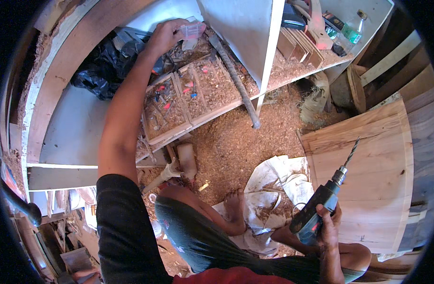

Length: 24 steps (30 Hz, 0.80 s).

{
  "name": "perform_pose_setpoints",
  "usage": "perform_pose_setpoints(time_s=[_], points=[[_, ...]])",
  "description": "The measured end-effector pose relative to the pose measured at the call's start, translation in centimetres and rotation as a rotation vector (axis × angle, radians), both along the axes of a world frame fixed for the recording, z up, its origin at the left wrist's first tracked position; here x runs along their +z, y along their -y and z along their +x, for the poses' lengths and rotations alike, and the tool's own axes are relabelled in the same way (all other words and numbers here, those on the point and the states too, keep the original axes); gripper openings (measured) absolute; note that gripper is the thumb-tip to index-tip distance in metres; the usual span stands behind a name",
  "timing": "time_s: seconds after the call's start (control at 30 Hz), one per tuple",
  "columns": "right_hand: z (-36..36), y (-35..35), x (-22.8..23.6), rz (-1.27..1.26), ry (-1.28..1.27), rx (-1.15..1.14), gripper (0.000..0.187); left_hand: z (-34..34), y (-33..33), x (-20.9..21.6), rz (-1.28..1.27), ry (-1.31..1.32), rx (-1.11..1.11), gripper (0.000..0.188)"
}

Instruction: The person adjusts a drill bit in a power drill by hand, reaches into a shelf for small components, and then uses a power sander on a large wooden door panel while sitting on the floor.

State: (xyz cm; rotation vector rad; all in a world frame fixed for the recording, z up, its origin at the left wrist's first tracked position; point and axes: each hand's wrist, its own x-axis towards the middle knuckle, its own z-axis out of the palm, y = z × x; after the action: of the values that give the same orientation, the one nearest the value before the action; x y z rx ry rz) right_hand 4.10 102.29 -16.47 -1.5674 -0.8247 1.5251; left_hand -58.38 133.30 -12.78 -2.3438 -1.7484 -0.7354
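Observation:
My left hand (168,37) reaches up into a white shelf compartment, its fingers closed on a small clear plastic pack (192,31) with a pinkish tint. What the pack contains is too small to tell. Below that hand sits a divided wooden tray (179,124), strewn with shavings and small red and blue pieces. My right hand (328,223) is wrapped round a dark cordless drill (316,203) above my bent knee. A long twist bit (353,152) is fitted in its chuck and points up and away to the right.
A black plastic bag (96,75) lies left in the compartment. A long metal bar (233,78) juts over the shelf edge. To the right stands a wide wooden panel (363,175). White cloth (283,184) covers part of the shavings-strewn floor (231,142). A plastic bottle (355,29) rests upper right.

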Motion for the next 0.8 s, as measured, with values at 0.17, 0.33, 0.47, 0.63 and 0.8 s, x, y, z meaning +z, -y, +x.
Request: perform_pose_setpoints(time_s=[0.17, 0.33, 0.47, 0.63, 0.8], points=[[-0.1, 0.1, 0.4, -0.004, 0.003, -0.006, 0.051, 1.1, 0.0, 0.5, 0.049, 0.142, 0.210, 0.039], [0.3, 0.6, 0.0, -0.048, -0.025, -0.049, 0.057, 0.4, 0.6, 0.6, 0.133, 0.244, 0.260, 0.037], [0.5, 0.8, 0.1, -0.062, -0.029, -0.040, 0.064, 2.3, 1.9, 0.5, 0.265, -0.110, 0.433, 0.035], [0.8, 1.4, -0.3, -0.039, 0.033, -0.072, 0.074, 7.9, 2.9, -0.2, -0.079, 0.186, 0.278, 0.050], [0.5, 1.0, 1.2, -0.053, -0.045, -0.016, 0.076, 15.2, 4.0, -1.3, -0.351, 0.399, 0.325, 0.068]])
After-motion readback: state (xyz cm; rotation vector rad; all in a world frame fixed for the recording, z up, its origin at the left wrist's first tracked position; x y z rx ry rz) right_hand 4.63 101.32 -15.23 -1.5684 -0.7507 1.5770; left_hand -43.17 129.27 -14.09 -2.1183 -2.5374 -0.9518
